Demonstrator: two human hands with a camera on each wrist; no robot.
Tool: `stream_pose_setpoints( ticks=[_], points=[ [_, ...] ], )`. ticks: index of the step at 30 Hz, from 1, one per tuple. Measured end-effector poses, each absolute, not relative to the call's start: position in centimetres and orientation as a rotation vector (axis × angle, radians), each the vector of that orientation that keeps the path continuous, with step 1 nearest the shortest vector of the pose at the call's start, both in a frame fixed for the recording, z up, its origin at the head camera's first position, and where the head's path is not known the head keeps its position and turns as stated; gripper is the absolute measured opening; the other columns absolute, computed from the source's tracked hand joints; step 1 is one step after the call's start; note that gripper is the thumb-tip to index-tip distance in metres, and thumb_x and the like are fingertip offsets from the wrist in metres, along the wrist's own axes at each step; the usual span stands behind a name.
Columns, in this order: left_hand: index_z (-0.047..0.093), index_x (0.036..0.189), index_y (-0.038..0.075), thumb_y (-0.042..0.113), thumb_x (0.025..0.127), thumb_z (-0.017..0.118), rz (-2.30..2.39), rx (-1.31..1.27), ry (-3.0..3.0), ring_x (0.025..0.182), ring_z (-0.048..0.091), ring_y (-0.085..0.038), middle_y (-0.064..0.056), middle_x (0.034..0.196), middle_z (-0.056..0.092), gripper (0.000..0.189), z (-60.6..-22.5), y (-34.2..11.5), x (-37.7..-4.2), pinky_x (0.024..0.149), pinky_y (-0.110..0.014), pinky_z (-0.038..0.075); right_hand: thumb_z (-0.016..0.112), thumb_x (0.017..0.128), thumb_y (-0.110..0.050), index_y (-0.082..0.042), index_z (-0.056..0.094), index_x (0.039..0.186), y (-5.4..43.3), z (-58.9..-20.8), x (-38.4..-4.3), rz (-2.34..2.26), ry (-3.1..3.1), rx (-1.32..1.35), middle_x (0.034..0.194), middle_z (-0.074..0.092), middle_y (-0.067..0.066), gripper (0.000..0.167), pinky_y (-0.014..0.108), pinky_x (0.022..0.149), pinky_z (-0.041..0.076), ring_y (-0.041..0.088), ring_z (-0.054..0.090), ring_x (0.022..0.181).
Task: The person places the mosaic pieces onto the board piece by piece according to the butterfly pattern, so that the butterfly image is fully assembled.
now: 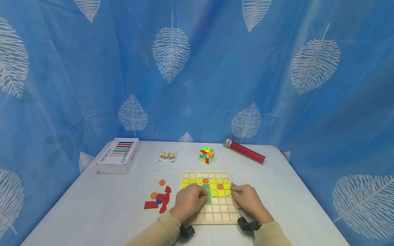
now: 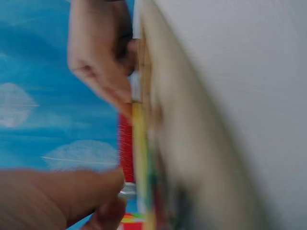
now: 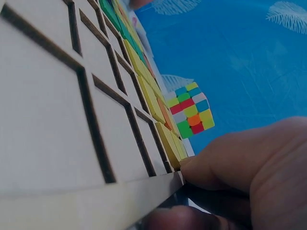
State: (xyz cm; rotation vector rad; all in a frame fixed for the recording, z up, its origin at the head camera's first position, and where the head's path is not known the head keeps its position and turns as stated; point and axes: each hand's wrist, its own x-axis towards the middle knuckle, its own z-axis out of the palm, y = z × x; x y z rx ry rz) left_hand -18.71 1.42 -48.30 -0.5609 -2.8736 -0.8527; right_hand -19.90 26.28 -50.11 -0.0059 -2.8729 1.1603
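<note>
The person's left hand (image 1: 190,202) lies over the left part of a wooden grid board (image 1: 217,217), thumb and forefinger bent toward each other beside the green squares (image 1: 208,200); whether they pinch a piece cannot be told (its wrist view is blurred). The right hand (image 1: 247,200) grasps the board's right edge, the thumb at the rim near a yellow piece with a rounded corner (image 1: 228,192). The board lies on the white tablecloth (image 1: 292,218), between the two hands and partly under the left one. In its farther rows sit yellow pieces and two orange discs (image 1: 220,187), with the green squares running down a column between.

Left of the board, loose on the cloth, are two more orange discs (image 1: 162,182), several red pieces (image 1: 151,205) and a blue piece (image 1: 159,202) partly covered by a red one.

Beyond the board stands a Rubik's cube (image 1: 206,155), its colours mixed, with a pattern card (image 1: 168,156) to its left and a white box (image 1: 118,155) farther left. A red microphone (image 1: 244,151) lies aslant to the cube's right, before a blue leaf-print curtain (image 1: 209,85).
</note>
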Motion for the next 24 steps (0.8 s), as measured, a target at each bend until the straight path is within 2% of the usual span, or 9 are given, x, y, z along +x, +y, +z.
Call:
stream_pose_setpoints(
  ticks=[3,5,7,10,13,16,19,24],
  points=[
    [0.08,0.093,0.025,0.03,0.087,0.082,-0.874,-0.542,-2.883,0.075,0.054,-0.004,0.016,0.086,0.066,0.008,-47.2,-0.4,-17.9,0.064,-0.026,0.047,0.069,0.093,-0.015,-0.008,0.076,0.119,26.1,-50.1,-20.0,1.106,-2.887,0.005,0.138,0.066,0.008,0.028,0.025,0.057,0.047,0.011,0.06,0.064],
    [0.08,0.094,0.025,0.03,0.087,0.082,-0.882,-0.484,-2.888,0.078,0.057,-0.007,0.014,0.088,0.067,0.009,-46.6,-2.5,-17.8,0.067,-0.028,0.049,0.069,0.093,-0.016,-0.008,0.077,0.119,26.0,-50.1,-20.0,1.104,-2.89,0.003,0.138,0.066,0.008,0.028,0.026,0.057,0.047,0.013,0.062,0.065],
    [0.078,0.096,0.024,0.03,0.087,0.082,-0.887,-0.356,-2.889,0.083,0.06,-0.009,0.011,0.092,0.069,0.011,-46.5,-5.3,-18.3,0.071,-0.031,0.052,0.069,0.093,-0.015,-0.008,0.077,0.119,25.9,-50.1,-20.0,1.11,-2.884,0.004,0.138,0.066,0.009,0.028,0.026,0.053,0.047,0.013,0.06,0.059],
    [0.076,0.106,0.018,0.027,0.09,0.08,-0.919,-0.105,-2.866,0.092,0.064,-0.017,0.002,0.101,0.071,0.019,-46.9,-10.1,-19.5,0.08,-0.04,0.057,0.068,0.093,-0.014,-0.006,0.076,0.12,25.8,-49.9,-19.9,1.166,-2.877,-0.013,0.139,0.065,0.012,0.029,0.028,0.041,0.043,0.015,0.047,0.038],
    [0.073,0.115,0.012,0.024,0.094,0.074,-1.003,0.123,-2.834,0.1,0.064,-0.026,-0.007,0.11,0.071,0.024,-47.8,-14.0,-20.3,0.089,-0.049,0.056,0.067,0.094,-0.014,-0.005,0.075,0.122,25.9,-49.8,-19.8,1.185,-2.887,-0.029,0.141,0.063,0.013,0.03,0.028,0.041,0.043,0.012,0.045,0.038],
    [0.072,0.117,0.009,0.022,0.097,0.071,-1.085,0.184,-2.81,0.105,0.063,-0.029,-0.01,0.113,0.071,0.025,-48.8,-16.1,-20.8,0.094,-0.053,0.053,0.066,0.095,-0.014,-0.005,0.074,0.123,26.0,-49.8,-19.7,1.178,-2.906,-0.054,0.142,0.063,0.011,0.031,0.028,0.042,0.043,0.012,0.046,0.039],
    [0.073,0.115,0.01,0.023,0.095,0.072,-1.124,0.12,-2.83,0.102,0.064,-0.026,-0.007,0.109,0.071,0.024,-49.2,-16.4,-21.0,0.094,-0.051,0.054,0.067,0.095,-0.015,-0.006,0.074,0.124,26.1,-49.8,-19.8,1.173,-2.913,-0.06,0.143,0.062,0.011,0.031,0.027,0.042,0.042,0.012,0.045,0.039],
    [0.076,0.107,0.016,0.022,0.091,0.079,-1.167,0.016,-2.884,0.09,0.062,-0.017,0.001,0.099,0.069,0.018,-48.9,-15.9,-20.9,0.079,-0.037,0.057,0.068,0.094,-0.016,-0.006,0.074,0.124,25.8,-49.7,-19.8,1.146,-2.914,-0.038,0.142,0.062,0.011,0.032,0.026,0.044,0.041,0.013,0.044,0.044]
  ],
)
